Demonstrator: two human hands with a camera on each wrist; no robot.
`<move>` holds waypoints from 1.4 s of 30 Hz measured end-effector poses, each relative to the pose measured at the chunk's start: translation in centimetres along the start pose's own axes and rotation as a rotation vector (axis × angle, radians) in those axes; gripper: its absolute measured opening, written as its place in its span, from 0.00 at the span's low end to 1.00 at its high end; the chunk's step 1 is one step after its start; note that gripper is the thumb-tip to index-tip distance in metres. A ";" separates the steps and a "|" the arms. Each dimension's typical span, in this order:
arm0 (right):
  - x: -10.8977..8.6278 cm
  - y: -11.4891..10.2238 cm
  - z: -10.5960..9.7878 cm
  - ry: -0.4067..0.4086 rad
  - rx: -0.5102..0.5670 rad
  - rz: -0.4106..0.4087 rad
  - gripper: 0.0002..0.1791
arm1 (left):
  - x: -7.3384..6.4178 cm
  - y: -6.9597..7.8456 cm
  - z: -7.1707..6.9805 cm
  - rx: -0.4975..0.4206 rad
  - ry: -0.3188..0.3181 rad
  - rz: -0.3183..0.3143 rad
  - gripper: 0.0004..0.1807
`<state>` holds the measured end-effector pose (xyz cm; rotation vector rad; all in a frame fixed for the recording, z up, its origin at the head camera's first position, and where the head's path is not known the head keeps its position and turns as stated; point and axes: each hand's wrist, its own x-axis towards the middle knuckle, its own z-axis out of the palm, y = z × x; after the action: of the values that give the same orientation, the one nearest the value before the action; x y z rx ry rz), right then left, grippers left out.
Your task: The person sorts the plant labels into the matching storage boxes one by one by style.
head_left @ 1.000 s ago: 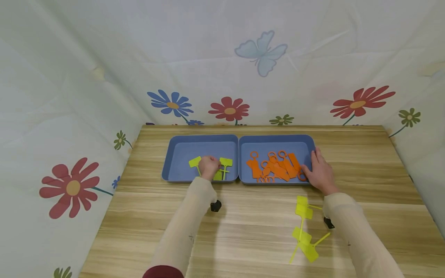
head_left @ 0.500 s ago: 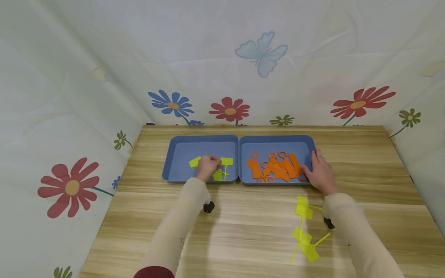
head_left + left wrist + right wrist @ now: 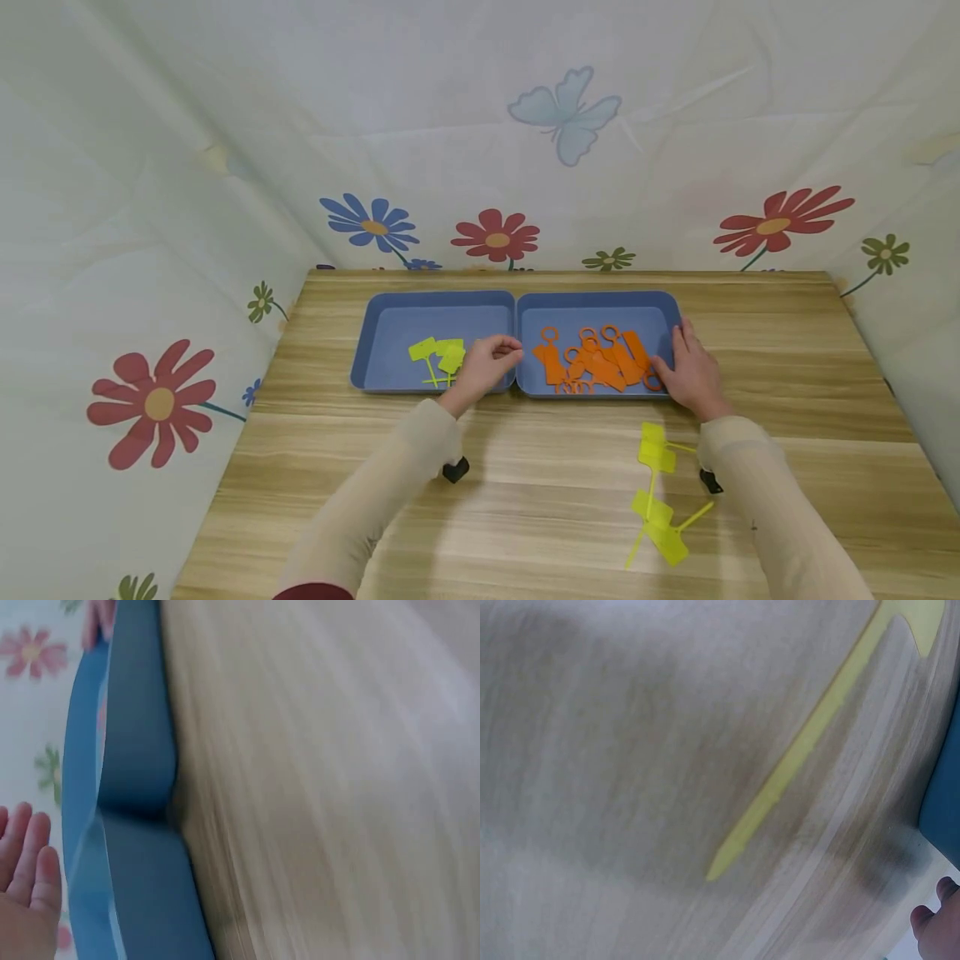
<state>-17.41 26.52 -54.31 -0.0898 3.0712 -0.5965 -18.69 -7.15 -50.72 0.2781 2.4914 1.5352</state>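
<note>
Two shallow blue trays stand side by side on the wood-grain tabletop [image 3: 555, 517], their short ends touching or nearly so. The left tray [image 3: 390, 342] holds a small group of yellow tags [image 3: 451, 360], flat cards with thin stems, overlapping close to the near wall; much of its floor is bare. The right tray [image 3: 596, 302] holds a heap of orange tags [image 3: 603, 369], many with a ring at one end, piled mostly across the nearer half, with several rings lying against the near wall.

Of the hands, the left hand [image 3: 486, 365] is over the inner end of the left tray, fingertips close to the seam between the two (whether they touch the rim, I cannot tell). Its fingers are extended, and the left wrist view shows nothing gripped. The right hand [image 3: 692, 375] holds the outer end of the right tray, thumb inside the wall and fingers along the outside.

More loose yellow tags [image 3: 657, 456] lie on the tabletop in front of the right tray, beside the right sleeve [image 3: 757, 492], some overlapping, their stems pointing different ways.
</note>
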 end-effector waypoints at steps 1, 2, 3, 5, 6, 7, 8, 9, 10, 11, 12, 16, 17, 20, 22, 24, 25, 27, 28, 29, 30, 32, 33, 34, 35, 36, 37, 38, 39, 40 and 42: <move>0.0 0.0 0.0 -0.001 -0.001 0.002 0.40 | -0.2 0.3 0.5 0.018 -0.014 0.043 0.13; 0.0 0.0 0.0 -0.003 -0.002 0.002 0.40 | -0.5 0.6 1.1 0.038 -0.030 0.084 0.13; -0.1 0.0 0.0 -0.004 -0.001 0.003 0.40 | -0.8 0.9 1.6 0.063 -0.050 0.121 0.13; -0.1 0.0 0.0 -0.007 -0.002 0.006 0.40 | -1.2 1.3 2.8 0.144 -0.082 0.209 0.13; -0.1 0.1 0.0 -0.008 0.000 0.007 0.40 | -1.5 1.4 3.4 0.192 -0.095 0.259 0.12; -0.1 0.1 0.0 -0.007 0.001 0.007 0.40 | -1.7 1.5 4.0 0.247 -0.108 0.304 0.12; 0.0 0.1 0.0 -0.007 0.002 0.007 0.40 | -2.0 1.7 4.6 0.298 -0.127 0.348 0.12; 0.0 0.1 0.0 -0.006 0.003 0.006 0.40 | -2.3 1.8 5.2 0.354 -0.145 0.394 0.12; 0.0 0.1 0.0 -0.006 0.003 0.005 0.40 | -2.5 1.9 5.7 0.408 -0.163 0.435 0.12; 0.0 0.1 0.0 -0.006 0.005 0.005 0.40 | -2.8 2.0 6.3 0.458 -0.188 0.470 0.12; 0.0 0.1 0.0 -0.005 0.005 0.004 0.40 | -3.1 2.1 6.9 0.508 -0.212 0.504 0.13; 0.1 0.2 0.1 -0.006 0.003 0.008 0.41 | -4.2 2.7 8.9 0.667 -0.315 0.610 0.17; 0.1 0.1 0.1 -0.006 0.002 0.009 0.41 | -4.5 2.8 9.4 0.705 -0.337 0.633 0.18; 0.1 0.1 0.2 -0.003 -0.001 0.013 0.41 | -5.1 3.0 10.9 0.813 -0.399 0.702 0.23; 0.0 0.1 0.2 0.002 -0.004 0.011 0.41 | -5.5 3.1 11.8 0.905 -0.452 0.736 0.27; 0.0 0.2 0.2 0.008 -0.007 0.008 0.40 | -6.0 3.1 12.7 0.998 -0.517 0.763 0.30; 0.0 0.2 0.1 0.012 -0.008 0.006 0.40 | -6.2 3.1 13.1 1.039 -0.552 0.771 0.32; 0.0 0.2 0.1 0.017 -0.009 0.000 0.40 | -6.7 3.1 13.9 1.111 -0.616 0.785 0.34; -0.1 0.2 0.1 0.018 -0.010 -0.002 0.40 | -6.9 3.0 14.3 1.135 -0.644 0.789 0.35; -0.1 0.2 0.1 0.019 -0.011 -0.004 0.40 | -7.1 2.9 14.7 1.157 -0.669 0.797 0.36; -0.1 0.1 0.1 0.020 -0.012 -0.005 0.40 | -7.3 2.8 15.1 1.171 -0.692 0.802 0.36; -0.1 0.1 0.1 0.020 -0.013 -0.004 0.40 | -7.7 2.6 15.9 1.201 -0.722 0.820 0.37; -0.1 0.1 0.1 0.019 -0.013 -0.002 0.40 | -8.0 2.5 16.2 1.213 -0.737 0.829 0.37; 0.0 0.1 0.1 0.018 -0.013 0.001 0.40 | -8.2 2.5 16.5 1.229 -0.748 0.839 0.36; 0.0 0.1 0.2 0.016 -0.012 0.003 0.40 | -8.4 2.5 16.8 1.242 -0.760 0.845 0.36; 0.0 0.1 0.2 0.013 -0.011 0.006 0.40 | -8.6 2.4 17.1 1.251 -0.770 0.850 0.36; 0.0 0.1 0.2 0.011 -0.012 0.009 0.40 | -8.8 2.4 17.3 1.265 -0.777 0.858 0.35; 0.1 0.1 0.2 0.007 -0.012 0.011 0.40 | -8.9 2.4 17.5 1.279 -0.785 0.862 0.35; 0.1 0.1 0.2 0.004 -0.012 0.013 0.40 | -9.1 2.4 17.7 1.289 -0.792 0.865 0.35; 0.1 0.1 0.2 0.001 -0.012 0.015 0.40 | -9.2 2.4 17.9 1.295 -0.797 0.866 0.35; 0.1 0.1 0.2 -0.003 -0.011 0.016 0.40 | -9.4 2.3 18.1 1.312 -0.801 0.866 0.34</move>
<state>-17.52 26.51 -54.56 -0.0655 3.0695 -0.5787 -4.67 6.87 -55.96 1.8223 2.2441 -0.4372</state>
